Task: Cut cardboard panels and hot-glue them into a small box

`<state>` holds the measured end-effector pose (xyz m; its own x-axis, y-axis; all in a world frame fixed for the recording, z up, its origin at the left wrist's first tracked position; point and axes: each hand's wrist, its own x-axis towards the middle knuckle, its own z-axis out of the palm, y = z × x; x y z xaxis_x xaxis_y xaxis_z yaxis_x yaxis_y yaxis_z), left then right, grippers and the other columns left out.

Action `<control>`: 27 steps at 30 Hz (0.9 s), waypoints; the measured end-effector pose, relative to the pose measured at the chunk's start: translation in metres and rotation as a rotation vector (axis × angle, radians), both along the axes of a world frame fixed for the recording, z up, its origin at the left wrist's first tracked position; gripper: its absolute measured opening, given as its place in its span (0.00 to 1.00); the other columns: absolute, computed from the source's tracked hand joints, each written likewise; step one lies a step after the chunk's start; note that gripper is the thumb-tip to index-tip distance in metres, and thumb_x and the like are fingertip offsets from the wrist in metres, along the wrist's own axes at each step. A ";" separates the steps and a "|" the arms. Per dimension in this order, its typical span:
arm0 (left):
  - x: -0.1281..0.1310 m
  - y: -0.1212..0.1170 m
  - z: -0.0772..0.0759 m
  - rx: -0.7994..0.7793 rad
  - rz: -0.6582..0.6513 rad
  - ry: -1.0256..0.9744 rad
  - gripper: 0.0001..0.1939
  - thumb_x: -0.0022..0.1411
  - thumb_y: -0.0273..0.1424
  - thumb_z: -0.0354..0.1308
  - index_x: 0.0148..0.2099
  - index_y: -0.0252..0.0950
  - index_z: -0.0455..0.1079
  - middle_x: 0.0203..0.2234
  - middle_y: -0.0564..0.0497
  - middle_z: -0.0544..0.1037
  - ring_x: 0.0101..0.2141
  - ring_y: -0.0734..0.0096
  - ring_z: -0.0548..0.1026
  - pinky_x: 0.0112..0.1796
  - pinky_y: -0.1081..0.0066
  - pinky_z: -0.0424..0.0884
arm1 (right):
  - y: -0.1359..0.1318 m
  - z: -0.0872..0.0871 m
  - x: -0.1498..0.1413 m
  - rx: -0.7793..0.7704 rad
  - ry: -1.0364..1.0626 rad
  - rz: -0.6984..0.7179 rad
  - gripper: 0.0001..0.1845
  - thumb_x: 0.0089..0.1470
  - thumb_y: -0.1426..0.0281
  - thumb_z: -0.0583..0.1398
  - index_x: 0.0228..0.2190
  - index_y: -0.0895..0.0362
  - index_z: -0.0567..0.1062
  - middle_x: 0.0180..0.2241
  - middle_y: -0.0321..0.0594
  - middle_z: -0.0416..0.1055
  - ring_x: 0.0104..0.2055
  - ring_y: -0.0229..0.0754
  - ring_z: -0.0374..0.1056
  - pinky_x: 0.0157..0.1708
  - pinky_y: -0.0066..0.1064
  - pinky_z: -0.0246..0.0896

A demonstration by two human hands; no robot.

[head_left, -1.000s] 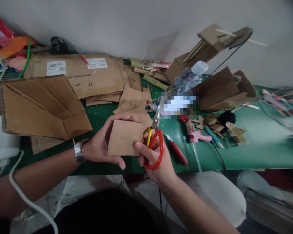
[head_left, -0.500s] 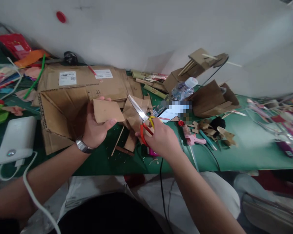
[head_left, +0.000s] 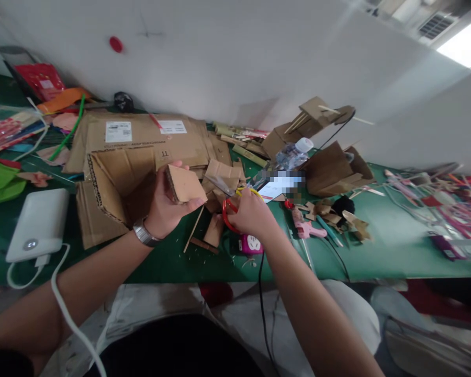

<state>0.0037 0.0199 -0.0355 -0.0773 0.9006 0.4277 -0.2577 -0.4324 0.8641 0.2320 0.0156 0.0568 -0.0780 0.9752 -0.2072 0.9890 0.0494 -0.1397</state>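
A small, roughly square piece of cardboard (head_left: 186, 184) is gripped in my left hand (head_left: 165, 209), its thumb along the lower edge and fingers behind. My right hand (head_left: 254, 213) holds a pair of scissors (head_left: 231, 204) by its red and yellow handles. The blades point up and left, just right of the cardboard piece and apart from it. Behind my left hand stands an open cardboard box (head_left: 118, 180). Cardboard scraps (head_left: 214, 229) and a thin wooden stick (head_left: 193, 230) lie on the green table below the scissors.
A white power bank (head_left: 39, 225) with a cable is at left. Flattened cardboard (head_left: 141, 128) lies behind. To the right are a phone (head_left: 278, 186), a plastic bottle (head_left: 294, 152), a pink glue gun (head_left: 306, 225) and a cardboard build (head_left: 335, 170). A purple power socket (head_left: 251, 244) sits near the front edge.
The scissors have swung lower, their blades now tipped more to the left. The cardboard piece has turned, so its left edge shows. The whole view has shifted slightly.
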 end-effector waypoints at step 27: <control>0.016 -0.012 0.015 -0.102 -0.141 0.098 0.47 0.49 0.42 0.84 0.65 0.45 0.64 0.61 0.42 0.75 0.60 0.48 0.77 0.58 0.50 0.77 | 0.044 0.051 -0.008 -0.015 0.992 0.448 0.45 0.40 0.44 0.80 0.52 0.51 0.73 0.63 0.53 0.74 0.65 0.64 0.72 0.59 0.53 0.74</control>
<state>0.0192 0.0074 -0.0203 0.0904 0.9387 0.3326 -0.2218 -0.3066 0.9256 0.2239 0.0597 0.1076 -0.5645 0.8147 0.1329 0.3278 0.3690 -0.8697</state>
